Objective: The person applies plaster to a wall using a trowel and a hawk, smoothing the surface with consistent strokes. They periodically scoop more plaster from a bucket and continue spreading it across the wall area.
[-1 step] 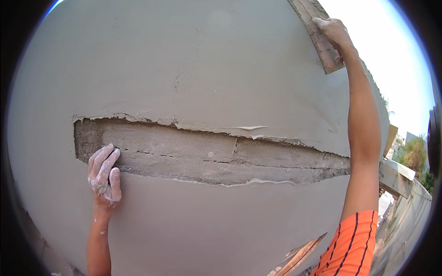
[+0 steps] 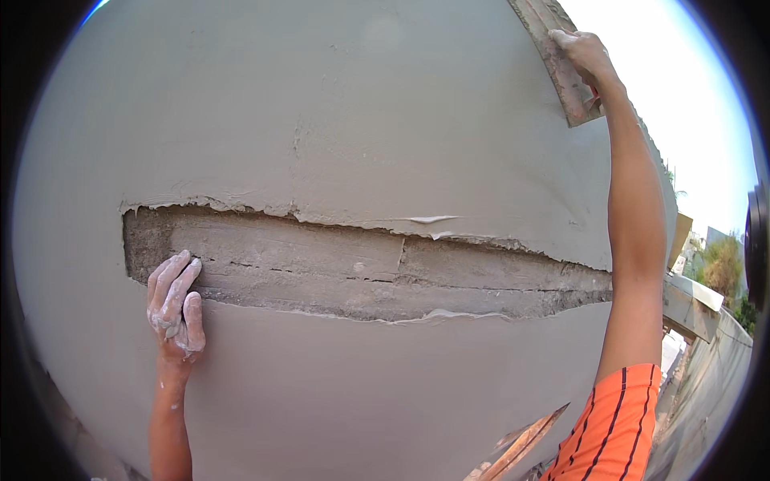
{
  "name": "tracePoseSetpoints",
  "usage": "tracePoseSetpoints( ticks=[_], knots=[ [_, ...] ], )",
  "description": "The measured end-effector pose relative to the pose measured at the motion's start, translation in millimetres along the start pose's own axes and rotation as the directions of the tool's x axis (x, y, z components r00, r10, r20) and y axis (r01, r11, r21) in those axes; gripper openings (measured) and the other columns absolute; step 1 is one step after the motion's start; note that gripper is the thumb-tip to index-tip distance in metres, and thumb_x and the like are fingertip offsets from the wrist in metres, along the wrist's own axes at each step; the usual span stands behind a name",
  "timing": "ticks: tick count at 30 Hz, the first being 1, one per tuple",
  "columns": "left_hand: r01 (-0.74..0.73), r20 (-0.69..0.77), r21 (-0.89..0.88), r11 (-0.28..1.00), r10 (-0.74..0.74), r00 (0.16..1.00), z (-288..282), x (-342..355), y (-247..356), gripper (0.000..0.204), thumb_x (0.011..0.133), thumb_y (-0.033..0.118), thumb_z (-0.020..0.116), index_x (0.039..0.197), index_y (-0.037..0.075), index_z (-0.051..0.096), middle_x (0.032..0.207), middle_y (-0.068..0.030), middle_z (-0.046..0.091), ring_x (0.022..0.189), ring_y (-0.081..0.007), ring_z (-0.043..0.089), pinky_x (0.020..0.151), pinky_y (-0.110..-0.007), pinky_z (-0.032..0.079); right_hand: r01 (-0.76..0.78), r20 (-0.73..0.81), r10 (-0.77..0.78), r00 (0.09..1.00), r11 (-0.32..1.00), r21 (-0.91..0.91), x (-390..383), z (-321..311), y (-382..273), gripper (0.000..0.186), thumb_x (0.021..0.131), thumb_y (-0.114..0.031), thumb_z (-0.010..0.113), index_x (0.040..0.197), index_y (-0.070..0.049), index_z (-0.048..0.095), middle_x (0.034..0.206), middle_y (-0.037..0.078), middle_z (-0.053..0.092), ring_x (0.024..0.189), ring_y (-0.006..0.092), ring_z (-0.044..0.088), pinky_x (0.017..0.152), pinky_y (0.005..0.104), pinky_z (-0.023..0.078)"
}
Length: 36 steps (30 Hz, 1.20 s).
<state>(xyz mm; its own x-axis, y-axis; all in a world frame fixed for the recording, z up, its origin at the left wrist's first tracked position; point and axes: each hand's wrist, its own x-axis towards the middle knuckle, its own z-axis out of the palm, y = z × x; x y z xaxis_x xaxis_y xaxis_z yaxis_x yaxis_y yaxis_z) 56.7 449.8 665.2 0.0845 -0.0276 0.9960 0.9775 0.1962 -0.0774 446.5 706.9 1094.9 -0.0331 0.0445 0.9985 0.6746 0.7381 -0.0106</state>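
A wall of smooth grey plaster (image 2: 385, 361) fills most of the view. Across its middle runs a long, rough-edged recess (image 2: 321, 256) where brown masonry is bare. My left hand (image 2: 175, 305), smeared with wet plaster, rests at the recess's lower left edge with its fingers stretched upward and nothing in them. High at the right edge of the wall, my right hand (image 2: 585, 60) grips the handle of a long flat plastering trowel (image 2: 555, 64). Its blade lies along the plastered surface. My fingers cover most of the handle.
A splintered wooden board (image 2: 521, 445) leans in at the bottom. Beyond the wall's right edge stand a grey concrete ledge (image 2: 688, 317), a lower wall (image 2: 714, 385) and a bush (image 2: 722, 268). A thin lip of loose plaster (image 2: 433, 219) sticks out above the recess.
The trowel and my right hand have shifted very slightly to the right. The wall and my left hand sit a little further left in the picture. Both hands keep their pose.
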Motion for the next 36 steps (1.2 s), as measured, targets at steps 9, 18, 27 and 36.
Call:
tracePoseSetpoints(
  ticks=[9, 18, 27, 36],
  knots=[
    [0.053, -0.032, 0.098, 0.994, -0.05, 0.998, 7.5, -5.4, -2.6, 0.043, 0.096, 0.024, 0.034, 0.113, -0.005, 0.061, 0.123, -0.0201, 0.057, 0.117, -0.0355, 0.051, 0.102, -0.044, 0.036, -0.084, -0.048, 0.075, 0.996, 0.975, -0.205, 31.7, -31.4, 209.5, 0.059, 0.083, -0.056, 0.051, 0.099, -0.001, 0.066, 0.096, 0.023, 0.066, 0.095, 0.0342, 0.064, 0.081, 0.0434, 0.049],
    [0.015, 0.032, 0.169, 0.986, -0.02, 0.999, 18.0, -13.7, -15.4, 0.045, 0.099, 0.02, 0.026, 0.121, -0.005, 0.056, 0.129, -0.0191, 0.053, 0.123, -0.0328, 0.047, 0.107, -0.042, 0.031, 0.046, -0.292, -0.288, 0.912, 0.78, -0.625, -94.8, -37.3, 261.8, 0.047, 0.084, -0.058, 0.055, 0.091, -0.012, 0.062, 0.076, 0.016, 0.068, 0.073, 0.0372, 0.066, 0.062, 0.0474, 0.051],
    [-0.001, 0.04, 0.221, 0.975, -0.008, 0.999, 14.0, -11.7, -24.0, 0.044, 0.099, 0.02, 0.027, 0.123, -0.003, 0.055, 0.131, -0.0186, 0.052, 0.125, -0.0318, 0.045, 0.107, -0.041, 0.031, 0.461, -0.167, -0.552, 0.817, 0.8, -0.384, -267.6, -31.3, 235.9, 0.031, 0.074, -0.032, 0.078, 0.073, -0.01, 0.057, 0.05, 0.004, 0.05, 0.04, 0.02, 0.05, 0.041, 0.0301, 0.042],
    [0.049, 0.077, 0.314, 0.948, -0.077, 0.994, 10.4, -9.0, 1.2, 0.044, 0.1, 0.02, 0.024, 0.124, -0.004, 0.054, 0.133, -0.0198, 0.05, 0.125, -0.0336, 0.045, 0.108, -0.041, 0.031, 0.427, -0.182, -0.474, 0.862, 0.871, -0.243, -109.9, -23.4, 253.0, 0.051, 0.08, -0.047, 0.065, 0.103, -0.002, 0.066, 0.067, 0.011, 0.065, 0.051, 0.0268, 0.059, 0.054, 0.0376, 0.049]
  ],
)
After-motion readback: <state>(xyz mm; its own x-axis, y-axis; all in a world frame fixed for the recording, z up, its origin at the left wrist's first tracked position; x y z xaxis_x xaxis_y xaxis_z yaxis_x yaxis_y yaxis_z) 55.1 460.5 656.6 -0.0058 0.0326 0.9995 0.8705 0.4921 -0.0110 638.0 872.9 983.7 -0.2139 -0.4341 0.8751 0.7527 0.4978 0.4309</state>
